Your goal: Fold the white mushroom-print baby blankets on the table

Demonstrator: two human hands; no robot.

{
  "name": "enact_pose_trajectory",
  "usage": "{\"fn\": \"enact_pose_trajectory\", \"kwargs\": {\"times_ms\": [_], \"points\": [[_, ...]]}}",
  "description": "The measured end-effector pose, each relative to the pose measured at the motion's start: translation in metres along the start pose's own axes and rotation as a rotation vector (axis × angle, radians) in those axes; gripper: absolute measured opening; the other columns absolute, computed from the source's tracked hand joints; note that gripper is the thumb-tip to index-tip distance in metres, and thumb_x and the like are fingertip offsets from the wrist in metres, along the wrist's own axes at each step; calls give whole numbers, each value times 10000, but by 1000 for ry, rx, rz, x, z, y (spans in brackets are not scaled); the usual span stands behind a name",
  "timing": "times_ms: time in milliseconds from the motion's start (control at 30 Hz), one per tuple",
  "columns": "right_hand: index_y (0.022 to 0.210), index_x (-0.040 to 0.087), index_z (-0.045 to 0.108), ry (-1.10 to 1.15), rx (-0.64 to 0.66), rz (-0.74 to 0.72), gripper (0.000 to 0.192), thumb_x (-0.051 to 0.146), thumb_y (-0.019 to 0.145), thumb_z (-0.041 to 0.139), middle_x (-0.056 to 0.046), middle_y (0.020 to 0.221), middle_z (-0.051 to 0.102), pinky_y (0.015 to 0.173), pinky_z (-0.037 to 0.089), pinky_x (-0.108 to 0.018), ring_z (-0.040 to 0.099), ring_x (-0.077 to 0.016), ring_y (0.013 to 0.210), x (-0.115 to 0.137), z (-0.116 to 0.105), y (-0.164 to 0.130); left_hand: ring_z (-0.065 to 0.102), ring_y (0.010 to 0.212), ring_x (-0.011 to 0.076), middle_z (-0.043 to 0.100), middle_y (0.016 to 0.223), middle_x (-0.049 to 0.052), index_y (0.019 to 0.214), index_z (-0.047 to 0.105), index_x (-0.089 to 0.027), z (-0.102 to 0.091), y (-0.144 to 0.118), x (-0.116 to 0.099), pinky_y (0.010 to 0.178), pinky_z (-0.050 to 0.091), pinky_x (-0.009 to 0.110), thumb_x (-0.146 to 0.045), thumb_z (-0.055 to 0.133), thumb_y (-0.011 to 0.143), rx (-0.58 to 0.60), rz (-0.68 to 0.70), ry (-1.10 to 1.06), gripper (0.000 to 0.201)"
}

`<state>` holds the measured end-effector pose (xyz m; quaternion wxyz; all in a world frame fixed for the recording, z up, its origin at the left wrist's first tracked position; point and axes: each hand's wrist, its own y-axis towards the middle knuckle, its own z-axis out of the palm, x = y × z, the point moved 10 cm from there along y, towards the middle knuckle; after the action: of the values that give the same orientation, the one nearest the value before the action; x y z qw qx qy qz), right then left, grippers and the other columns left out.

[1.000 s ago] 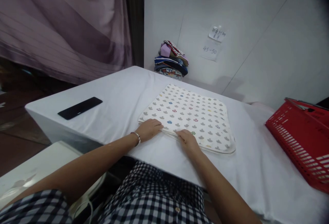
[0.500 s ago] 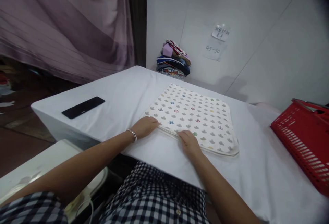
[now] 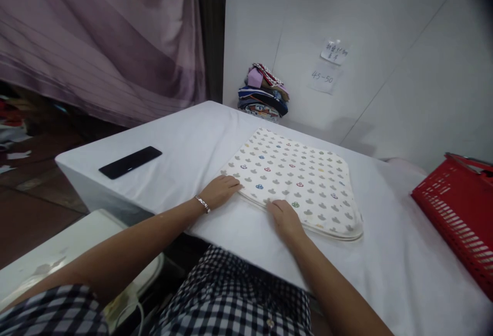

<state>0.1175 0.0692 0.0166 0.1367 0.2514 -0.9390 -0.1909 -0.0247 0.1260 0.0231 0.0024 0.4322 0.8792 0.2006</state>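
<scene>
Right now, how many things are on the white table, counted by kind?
Folded patterned cloth: 1
Black phone: 1
Red basket: 1
Pile of colourful folded clothes: 1
Hands resting at the cloth's near edge: 2, left hand and right hand
Total: 6

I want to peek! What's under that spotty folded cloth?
Under the spotty folded cloth only the white table cover shows. Both hands, left hand and right hand, rest on its near edge. Anything between its layers is hidden.
</scene>
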Motion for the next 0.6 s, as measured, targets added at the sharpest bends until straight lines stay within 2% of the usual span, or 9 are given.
{"fn": "enact_pose_trajectory", "kwargs": {"times_ms": [100, 233, 467, 600], "points": [[1071, 178, 594, -25, -37, 13, 329, 124, 864, 343, -98, 996, 595, 793, 419, -336, 496, -214, 915, -3, -4, 1, 500, 924, 171, 595, 965, 50, 1046, 579, -204, -3, 1, -2, 752, 358, 317, -162, 347, 894, -11, -5, 11, 280], [1007, 194, 618, -48, 27, -45, 280, 149, 877, 375, -79, 936, 613, 766, 418, -326, 509, -201, 852, 5, 6, -1, 487, 798, 157, 568, 838, 46, 1035, 587, -211, 1, 0, -7, 697, 346, 308, -176, 342, 898, 45, 12, 18, 282], [998, 208, 628, -65, 26, -35, 288, 138, 874, 377, -70, 930, 625, 760, 418, -336, 522, -205, 847, 7, 10, -4, 480, 794, 158, 568, 852, 37, 1090, 557, -227, 1, -3, -5, 707, 350, 308, -173, 319, 903, 43, 5, 4, 308], [1030, 186, 618, -111, 15, -83, 296, 127, 869, 377, -85, 956, 627, 754, 424, -334, 529, -211, 851, 12, 10, -7, 496, 798, 165, 580, 863, 35, 1067, 560, -220, 1, -6, -4, 691, 367, 302, -171, 335, 897, 31, 2, -10, 287]]}}
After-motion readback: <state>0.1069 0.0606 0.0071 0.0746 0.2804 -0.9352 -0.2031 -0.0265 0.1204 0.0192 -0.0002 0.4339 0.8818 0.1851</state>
